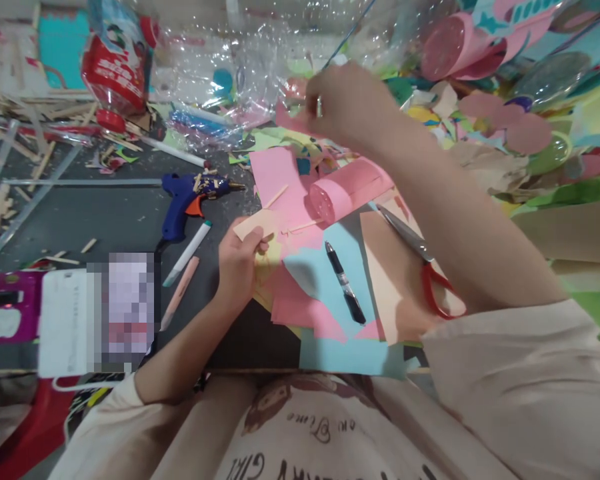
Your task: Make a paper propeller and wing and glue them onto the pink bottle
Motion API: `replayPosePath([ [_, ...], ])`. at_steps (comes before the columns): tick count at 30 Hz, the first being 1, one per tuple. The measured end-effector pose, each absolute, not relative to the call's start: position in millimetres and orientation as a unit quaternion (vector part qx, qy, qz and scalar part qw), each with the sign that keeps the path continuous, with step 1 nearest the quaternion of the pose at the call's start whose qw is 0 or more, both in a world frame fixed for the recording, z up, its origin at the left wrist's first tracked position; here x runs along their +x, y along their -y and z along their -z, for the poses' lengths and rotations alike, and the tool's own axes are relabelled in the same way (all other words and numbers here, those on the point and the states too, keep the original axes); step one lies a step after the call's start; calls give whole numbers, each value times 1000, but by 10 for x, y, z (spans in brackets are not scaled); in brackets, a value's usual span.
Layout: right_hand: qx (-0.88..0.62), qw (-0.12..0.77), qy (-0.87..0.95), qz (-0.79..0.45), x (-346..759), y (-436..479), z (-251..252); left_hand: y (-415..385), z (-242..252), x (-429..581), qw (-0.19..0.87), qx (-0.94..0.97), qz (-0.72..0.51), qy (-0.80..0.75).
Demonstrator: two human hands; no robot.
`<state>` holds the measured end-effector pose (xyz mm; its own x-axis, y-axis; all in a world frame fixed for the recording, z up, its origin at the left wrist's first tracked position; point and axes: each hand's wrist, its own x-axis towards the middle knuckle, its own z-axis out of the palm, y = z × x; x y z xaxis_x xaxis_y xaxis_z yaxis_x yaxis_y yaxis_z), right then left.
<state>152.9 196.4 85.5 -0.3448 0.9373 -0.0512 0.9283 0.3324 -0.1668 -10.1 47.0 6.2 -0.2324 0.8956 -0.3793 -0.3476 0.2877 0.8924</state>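
My left hand (pixel 237 263) is closed on a small peach paper piece (pixel 254 225), pinched at its lower edge above the dark table. My right hand (pixel 347 100) reaches far forward over a heap of paper scraps, its fingers closed on a pink paper scrap (pixel 289 120). Between the hands lie pink paper sheets (pixel 275 177), a pink paper roll (pixel 347 190) and thin wooden sticks (pixel 300 227). A black pen (pixel 345 280) rests on a light blue sheet (pixel 320 273), and red-handled scissors (pixel 423 260) lie under my right forearm.
A blue glue gun (pixel 190 197) lies left of the papers, with white and pink markers (pixel 185 257) near it. A white box (pixel 63 320) sits at the near left. Clear plastic wrap (pixel 240 60), a red container (pixel 117 57) and wooden sticks (pixel 10 133) crowd the far side.
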Motion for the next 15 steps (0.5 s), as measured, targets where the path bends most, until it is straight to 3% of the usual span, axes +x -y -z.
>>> replayPosePath([
  [6, -585, 274, 735, -206, 1955, -1894, -971, -468, -54, -105, 561, 261, -548, -563],
  [10, -597, 372, 684, -194, 2209, -1825, -858, -469, -51, -119, 557, 274, -537, -571],
  [15, -471, 540, 618, -324, 2530, -1696, -621, -478, -66, -120, 567, 277, -541, -556],
])
